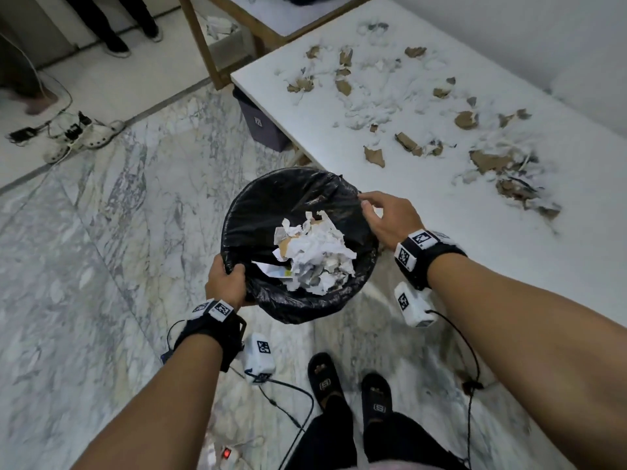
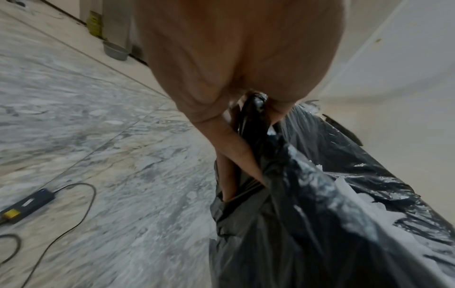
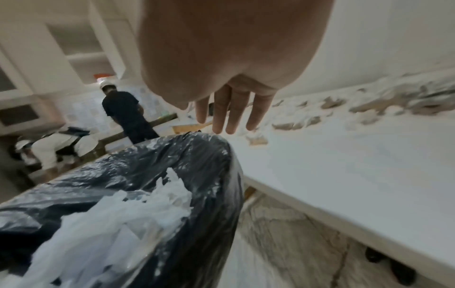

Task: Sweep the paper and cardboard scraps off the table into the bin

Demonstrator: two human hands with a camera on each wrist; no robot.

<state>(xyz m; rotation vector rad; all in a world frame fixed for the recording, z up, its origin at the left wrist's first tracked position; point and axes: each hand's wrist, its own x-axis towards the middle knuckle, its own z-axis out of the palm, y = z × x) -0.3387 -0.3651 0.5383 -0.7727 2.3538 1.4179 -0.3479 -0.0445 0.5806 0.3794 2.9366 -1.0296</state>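
The bin (image 1: 298, 245), light with a slippery liner, is gripped at its rim by the left hand (image 1: 225, 283); the right hand (image 1: 390, 220) hovers, fingers straight, beside the table (image 1: 441, 205) of flimsy scraps (image 1: 407, 144).

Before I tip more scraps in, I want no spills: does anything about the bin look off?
The black liner is loose and bunched in the left hand, not snug on the rim; its far edge looks torn. Crumpled paper already sits inside the bin. The right hand is open at the rim.

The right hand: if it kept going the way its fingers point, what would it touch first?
Probably the far rim of the black bin liner; the right hand points its straight fingers there. Depth is unclear.
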